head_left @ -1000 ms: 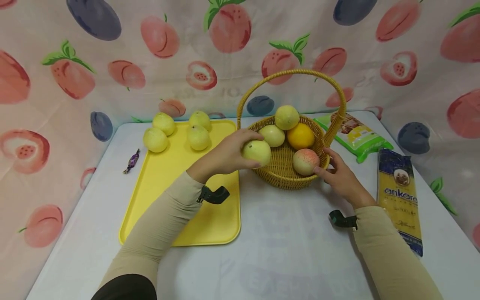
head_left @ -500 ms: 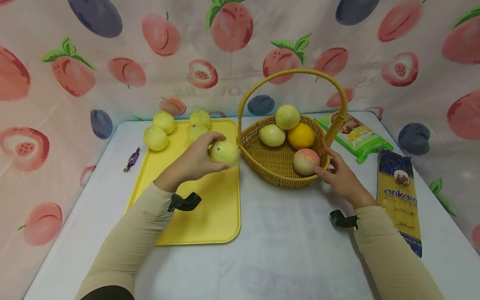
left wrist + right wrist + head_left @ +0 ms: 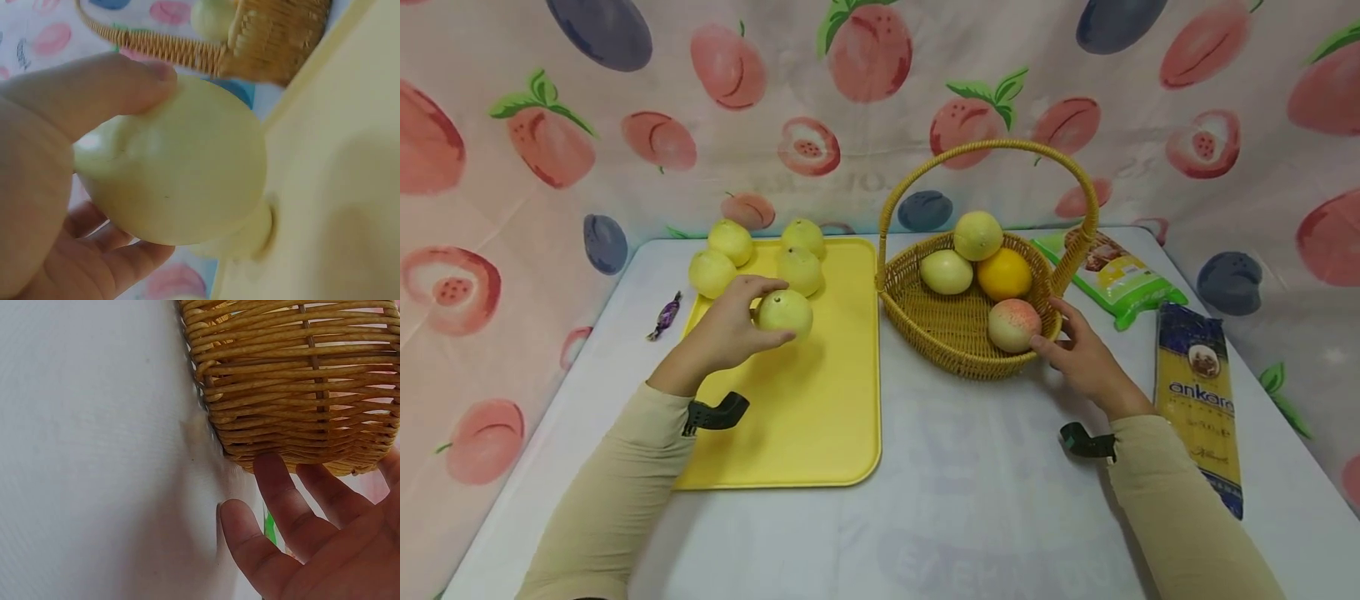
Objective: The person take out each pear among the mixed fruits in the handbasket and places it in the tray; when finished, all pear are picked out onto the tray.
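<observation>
Over the yellow tray (image 3: 820, 417), my left hand (image 3: 718, 329) holds a round pale yellow-green fruit (image 3: 785, 314) between thumb and fingers; the left wrist view shows this fruit (image 3: 187, 162) close up, smooth-skinned. Several similar fruits (image 3: 711, 273) sit at the tray's far end, some at its left corner. My right hand (image 3: 1086, 358) grips the right rim of the wicker basket (image 3: 947, 354), thumb at the rim. In the right wrist view, fingertips (image 3: 272, 469) touch the woven side. Inside the basket lie a pinkish peach (image 3: 1013, 325), an orange (image 3: 1003, 275) and two pale yellow-green fruits (image 3: 946, 272).
A purple wrapped candy (image 3: 665, 317) lies left of the tray. Behind and right of the basket is a green packet (image 3: 1123, 279). A blue and gold "ankara" packet (image 3: 1200, 400) lies beside my right forearm. The basket's tall handle (image 3: 992, 144) arches upward; a fruit-print cloth (image 3: 730, 167) hangs behind.
My left hand has carried the pale yellow-green fruit leftward from above the basket's left edge to over the tray. My right hand stays at the basket rim.
</observation>
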### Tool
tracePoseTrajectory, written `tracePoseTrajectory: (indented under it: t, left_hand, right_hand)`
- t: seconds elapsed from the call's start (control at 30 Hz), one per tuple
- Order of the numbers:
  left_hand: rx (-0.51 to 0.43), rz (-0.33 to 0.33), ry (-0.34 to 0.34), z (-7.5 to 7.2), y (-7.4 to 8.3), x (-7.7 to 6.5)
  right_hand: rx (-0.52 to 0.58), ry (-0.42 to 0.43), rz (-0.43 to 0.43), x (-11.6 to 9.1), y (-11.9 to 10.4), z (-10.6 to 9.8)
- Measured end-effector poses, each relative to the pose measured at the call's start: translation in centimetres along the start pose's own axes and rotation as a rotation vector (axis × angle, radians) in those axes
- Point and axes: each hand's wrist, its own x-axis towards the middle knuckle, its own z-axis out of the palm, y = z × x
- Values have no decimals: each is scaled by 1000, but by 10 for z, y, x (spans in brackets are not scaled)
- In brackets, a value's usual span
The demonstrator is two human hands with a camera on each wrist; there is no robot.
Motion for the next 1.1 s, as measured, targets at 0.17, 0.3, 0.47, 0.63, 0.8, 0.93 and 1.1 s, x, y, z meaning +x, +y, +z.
tracePoseTrajectory:
  t: [0.17, 0.3, 0.47, 0.63, 0.8, 0.93, 1.1]
  left_hand:
    - [32, -58, 36, -10, -18, -9]
    - [66, -85, 104, -16, -33, -16]
    - [65, -133, 171, -20, -51, -20]
    - [68, -186, 198, -23, -65, -20]
    - [82, -214, 217, -24, -76, -20]
    - [75, -219, 230, -23, -83, -21]
    - [54, -226, 257, -23, -92, -20]
  right_hand:
    - [5, -6, 4, 0, 0, 0]
    - [-1, -7, 13, -1, -1, 0]
    - [-2, 1, -8, -1, 0, -1]
    - [4, 0, -12, -1, 0, -1]
    - [7, -5, 7, -1, -2, 0]
    - [7, -7, 8, -1, -2, 0]
    - [7, -4, 5, -1, -2, 0]
